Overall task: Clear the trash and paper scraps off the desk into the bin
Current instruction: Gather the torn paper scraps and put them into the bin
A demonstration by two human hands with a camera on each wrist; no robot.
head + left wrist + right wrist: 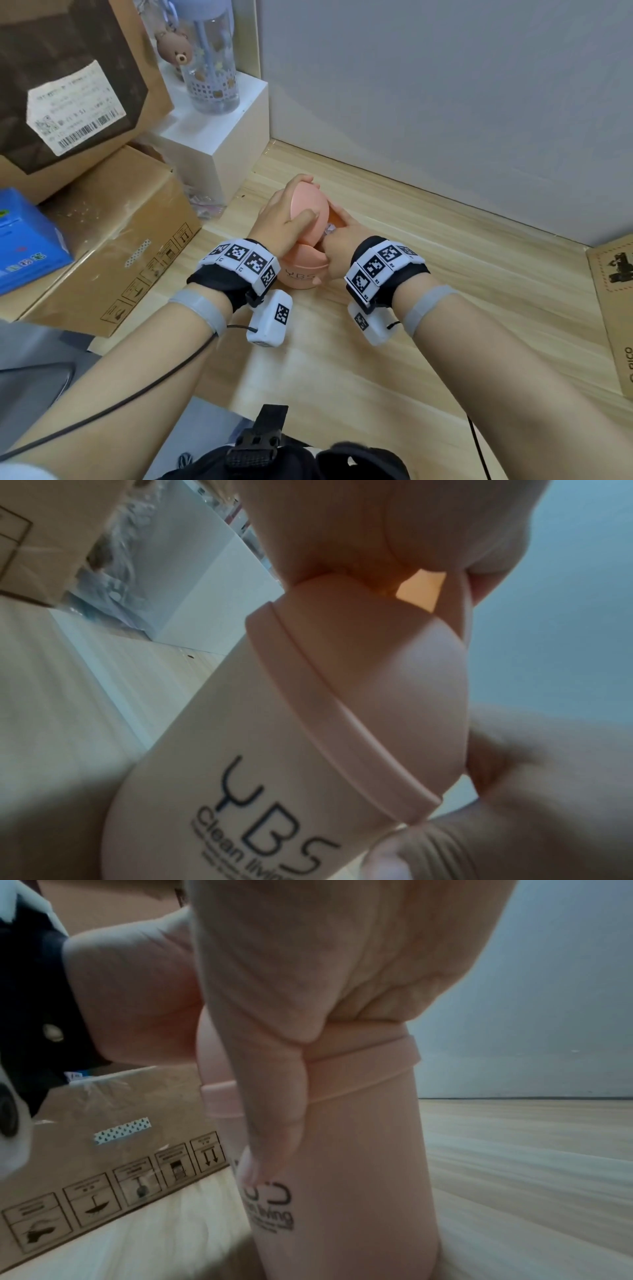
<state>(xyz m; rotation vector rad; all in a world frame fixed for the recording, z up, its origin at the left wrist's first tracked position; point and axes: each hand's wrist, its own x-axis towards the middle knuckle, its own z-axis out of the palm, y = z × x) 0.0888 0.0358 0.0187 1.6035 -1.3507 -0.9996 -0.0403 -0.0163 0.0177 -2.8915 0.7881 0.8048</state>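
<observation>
Head view: my left hand curls its grip round the tilted lid of a small pink bin standing on the wooden desk, thumb across the lid's face. My right hand reaches into the opening, fingers bunched on a crinkled scrap at the mouth. A cardboard box sits near the bin's left.

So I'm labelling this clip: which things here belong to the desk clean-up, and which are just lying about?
Part of the job:
- pink bin
- its swing lid, gripped by the left hand
- right hand at the bin's opening
- desk

Just lying about:
- cardboard box
- blue box
- water bottle
- white block
</observation>
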